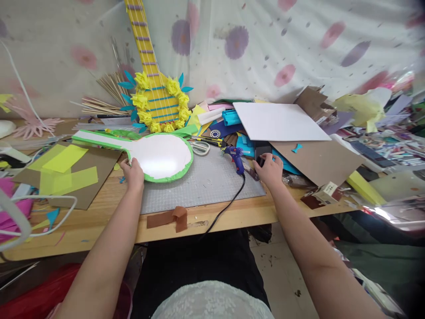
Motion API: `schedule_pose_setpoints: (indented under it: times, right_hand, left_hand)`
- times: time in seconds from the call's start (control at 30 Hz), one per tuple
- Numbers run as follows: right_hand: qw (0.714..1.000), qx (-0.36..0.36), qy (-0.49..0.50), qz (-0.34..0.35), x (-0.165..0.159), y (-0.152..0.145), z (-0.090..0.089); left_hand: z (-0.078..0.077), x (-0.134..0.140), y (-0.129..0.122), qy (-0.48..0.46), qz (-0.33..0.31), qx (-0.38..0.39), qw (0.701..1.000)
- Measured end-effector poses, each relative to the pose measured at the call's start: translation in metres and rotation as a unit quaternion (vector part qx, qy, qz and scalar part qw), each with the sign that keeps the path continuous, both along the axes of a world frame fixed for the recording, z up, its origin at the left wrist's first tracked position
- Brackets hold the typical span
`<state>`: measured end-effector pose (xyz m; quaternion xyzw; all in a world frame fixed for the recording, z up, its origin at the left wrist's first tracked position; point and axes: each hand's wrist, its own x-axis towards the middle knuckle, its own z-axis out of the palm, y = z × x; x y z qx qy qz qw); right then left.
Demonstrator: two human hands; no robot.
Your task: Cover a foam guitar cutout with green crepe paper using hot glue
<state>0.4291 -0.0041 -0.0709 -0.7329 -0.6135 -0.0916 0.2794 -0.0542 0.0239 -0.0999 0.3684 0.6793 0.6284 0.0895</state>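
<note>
In the head view my left hand (133, 173) grips the edge of a white guitar-shaped cutout (162, 156) rimmed with green crepe paper, near where its neck meets its round body. The fingers are partly hidden behind it. My right hand (270, 168) is closed over a small dark object (259, 160), mostly hidden by the fingers, beside a black flat item (263, 147). A blue glue gun (236, 157) lies just left of that hand, its black cord running over the table's front edge. White-handled scissors (201, 148) and a yellow-black cutter knife (210, 141) lie between the hands.
A grey cutting mat (202, 181) lies under the tools. Behind stands a yellow paper guitar (159, 102) with paper flowers. White board (282, 122) and brown cardboard (318, 160) lie at right; cardboard with yellow strips (66, 170) is at left. Brown crepe paper (168, 219) lies in front.
</note>
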Motion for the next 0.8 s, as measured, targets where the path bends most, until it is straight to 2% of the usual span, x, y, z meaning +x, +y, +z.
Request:
schedule_pose_setpoints:
  times: [0.07, 0.17, 0.3, 0.43, 0.6, 0.73, 0.8]
  right_hand:
    - [1.000, -0.007, 0.001, -0.016, 0.000, 0.000, 0.000]
    - [0.998, -0.023, 0.009, -0.054, -0.002, -0.002, 0.000]
    - [0.990, -0.082, 0.040, -0.106, -0.008, 0.000, 0.003]
    - [0.978, -0.142, 0.059, -0.141, -0.008, 0.008, 0.012]
    - [0.982, -0.136, 0.066, -0.113, -0.002, 0.003, 0.022]
    - [0.987, -0.137, 0.068, -0.046, -0.006, -0.021, 0.016]
    - [0.990, -0.131, 0.049, -0.035, -0.010, -0.033, 0.010]
  left_hand:
    - [0.007, 0.004, -0.004, -0.028, 0.050, -0.016, 0.998]
    - [0.019, 0.011, -0.012, 0.005, 0.100, -0.013, 0.995]
    - [0.030, 0.018, -0.024, 0.072, 0.106, 0.025, 0.992]
    - [0.034, 0.021, -0.029, 0.100, 0.101, 0.037, 0.989]
    - [0.035, 0.021, -0.032, 0.103, 0.097, 0.034, 0.989]
    - [0.035, 0.020, -0.032, 0.099, 0.091, 0.049, 0.990]
    - [0.035, 0.021, -0.031, 0.095, 0.090, 0.053, 0.990]
